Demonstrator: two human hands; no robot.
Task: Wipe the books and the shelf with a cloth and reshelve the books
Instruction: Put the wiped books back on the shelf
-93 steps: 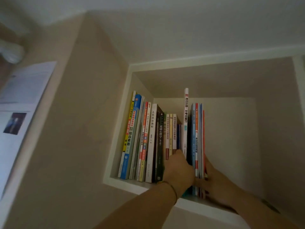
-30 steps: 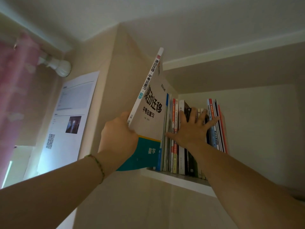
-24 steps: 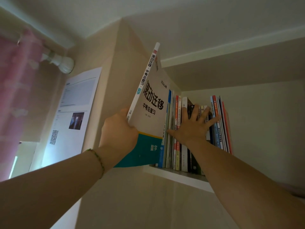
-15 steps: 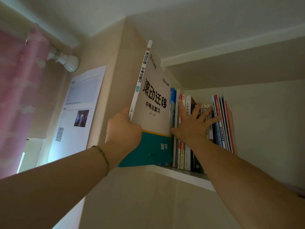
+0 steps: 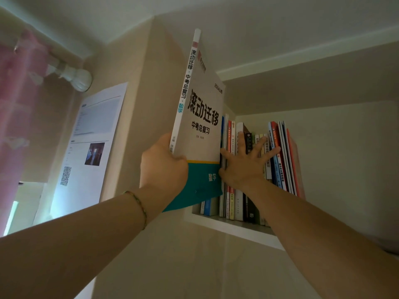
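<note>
While my left hand (image 5: 164,167) grips the big book (image 5: 199,126) by its spine, upright just left of the shelf (image 5: 237,228) opening, its lower corner overlaps the row (image 5: 278,160). My right hand (image 5: 246,167) presses flat, fingers spread, against the row's spines on the shelf.

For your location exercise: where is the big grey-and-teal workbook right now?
In the head view, the workbook is centre-left, gripped by the left hand outside the shelf's left end, beside the shelved books.
</note>
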